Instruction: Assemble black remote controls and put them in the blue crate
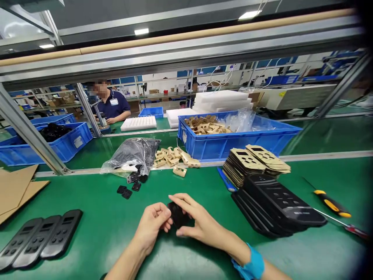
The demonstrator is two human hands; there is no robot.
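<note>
Low over the green bench, my left hand (153,225) pinches the edge of a small black part (176,216) between thumb and fingers. My right hand (201,221) curves round the same part from the other side, thumb below and fingers above. The fingers hide some of it, and its exact kind cannot be made out. Beyond my hands lie small black rubber-looking button pads (124,191), spilling from a clear plastic bag (135,153). Beige curved pieces (171,156) are heaped beside the bag.
Black keypad housings stand in a row (62,235) at left and in a stack (279,206) at right. Behind that stack are beige panels (243,163) and a blue cutter (225,179). A screwdriver (332,203) lies far right. A blue bin (233,142) and a co-worker (112,103) are beyond.
</note>
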